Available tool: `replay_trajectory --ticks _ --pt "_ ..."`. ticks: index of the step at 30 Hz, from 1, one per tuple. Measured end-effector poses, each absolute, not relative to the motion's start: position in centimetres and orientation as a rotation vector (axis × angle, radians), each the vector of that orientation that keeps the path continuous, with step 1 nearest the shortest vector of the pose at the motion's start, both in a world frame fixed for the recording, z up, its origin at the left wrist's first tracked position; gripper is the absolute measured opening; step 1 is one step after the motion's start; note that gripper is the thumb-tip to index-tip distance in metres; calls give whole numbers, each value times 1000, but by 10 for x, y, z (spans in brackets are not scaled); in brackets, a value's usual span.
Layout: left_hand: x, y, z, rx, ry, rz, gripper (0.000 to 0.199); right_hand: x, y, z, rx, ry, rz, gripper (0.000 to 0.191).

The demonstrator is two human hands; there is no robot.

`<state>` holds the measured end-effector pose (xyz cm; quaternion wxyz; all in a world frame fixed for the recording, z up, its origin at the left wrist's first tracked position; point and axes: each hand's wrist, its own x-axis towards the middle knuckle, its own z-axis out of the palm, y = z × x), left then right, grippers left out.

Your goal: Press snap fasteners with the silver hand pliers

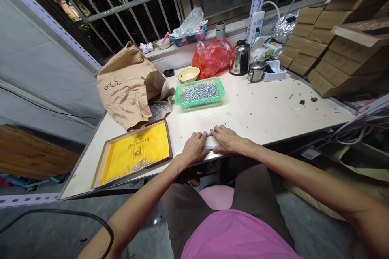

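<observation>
Both hands are at the table's front edge, on either side of a small flat rectangular piece (210, 141) with a pale middle and dark edges. My left hand (195, 147) grips its left end, fingers bent over it. My right hand (225, 139) grips the right end in the same way. Beyond them stands a green basket (199, 104) filled with small silvery metal parts (199, 91). To the left lies a shallow tray (170, 145) lined with yellow material (121, 154), with small pale pieces (140, 164) near its front side.
A crumpled brown paper bag (126, 89) stands at the table's left. Along the back are a cream bowl (188, 74), a red plastic bag (212, 57), a kettle (240, 57), a steel pot (257, 72) and a white tray (275, 76). Cardboard boxes (343, 52) rise at right.
</observation>
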<state>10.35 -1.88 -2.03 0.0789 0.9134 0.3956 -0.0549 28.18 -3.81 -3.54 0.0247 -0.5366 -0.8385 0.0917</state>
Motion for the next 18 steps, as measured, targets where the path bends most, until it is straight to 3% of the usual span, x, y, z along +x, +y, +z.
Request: replay_trajectory --ticks 3,11,18 --pt "108 -11 -19 2779 1125 -246 62 278 -37 -32 -1681 -2637 240 52" --pt "114 0 -20 2803 1121 -255 28 275 -30 -29 -1748 -2654 313 26" --pt "123 2 -24 2735 1257 -235 29 278 -25 -27 -1770 -2557 423 38"
